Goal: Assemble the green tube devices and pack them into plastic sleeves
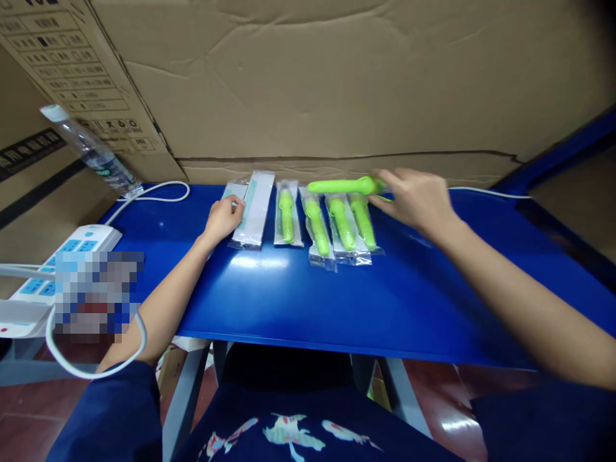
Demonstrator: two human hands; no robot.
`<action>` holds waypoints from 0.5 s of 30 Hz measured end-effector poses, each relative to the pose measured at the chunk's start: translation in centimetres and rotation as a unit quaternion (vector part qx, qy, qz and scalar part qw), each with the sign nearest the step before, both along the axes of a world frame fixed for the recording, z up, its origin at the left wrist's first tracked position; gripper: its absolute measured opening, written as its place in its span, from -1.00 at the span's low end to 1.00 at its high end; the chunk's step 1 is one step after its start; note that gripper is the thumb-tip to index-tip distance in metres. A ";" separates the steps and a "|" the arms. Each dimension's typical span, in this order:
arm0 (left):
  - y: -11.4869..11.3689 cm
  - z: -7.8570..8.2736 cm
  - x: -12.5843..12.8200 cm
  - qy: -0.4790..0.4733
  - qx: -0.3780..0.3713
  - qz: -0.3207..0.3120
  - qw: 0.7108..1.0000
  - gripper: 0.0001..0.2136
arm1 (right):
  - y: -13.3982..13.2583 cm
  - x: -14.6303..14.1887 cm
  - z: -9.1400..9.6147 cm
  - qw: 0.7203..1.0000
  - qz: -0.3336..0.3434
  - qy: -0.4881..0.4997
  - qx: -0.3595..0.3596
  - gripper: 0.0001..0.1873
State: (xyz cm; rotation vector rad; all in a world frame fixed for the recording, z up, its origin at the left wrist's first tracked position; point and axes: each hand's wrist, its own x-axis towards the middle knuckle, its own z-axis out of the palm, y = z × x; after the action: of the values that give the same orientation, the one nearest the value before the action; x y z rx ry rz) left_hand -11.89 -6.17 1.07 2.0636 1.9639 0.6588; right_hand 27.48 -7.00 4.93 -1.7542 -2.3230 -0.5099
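Note:
My right hand [418,200] is closed on one end of a bright green tool [342,186], held level just above the table. Beneath it, several bagged green tools [342,224] lie side by side on the blue table [366,301], with another one [287,215] a little to their left. My left hand [222,217] rests with curled fingers on the edge of flat pale packets [254,208] at the left of the row. Whether it grips a packet I cannot make out.
Large cardboard sheets [337,83] stand behind the table. A clear water bottle [94,154] leans at the back left. A white power strip [62,256] and its cable [154,192] lie at the left. A blue rail [558,154] runs along the right side.

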 end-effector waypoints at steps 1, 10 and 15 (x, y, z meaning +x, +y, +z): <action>-0.1 0.1 0.0 0.036 0.007 0.008 0.999 -0.67 | -0.4 1.8 -0.1 0.998 -0.055 0.016 -0.001 -0.54; 0.0 -0.4 0.4 0.118 -0.013 0.049 0.992 -0.63 | 1.5 12.6 -1.1 0.952 -0.217 0.151 -0.154 -0.79; -0.8 0.5 1.0 0.133 0.048 0.072 0.987 -0.62 | 4.0 13.3 -1.8 0.938 -0.206 0.181 -0.212 -0.85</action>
State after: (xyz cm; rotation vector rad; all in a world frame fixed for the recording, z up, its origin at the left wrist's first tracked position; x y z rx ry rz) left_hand -10.87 -6.97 1.57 2.1803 2.2869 0.5366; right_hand 40.83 -2.96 3.08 -2.3081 -1.9047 0.2799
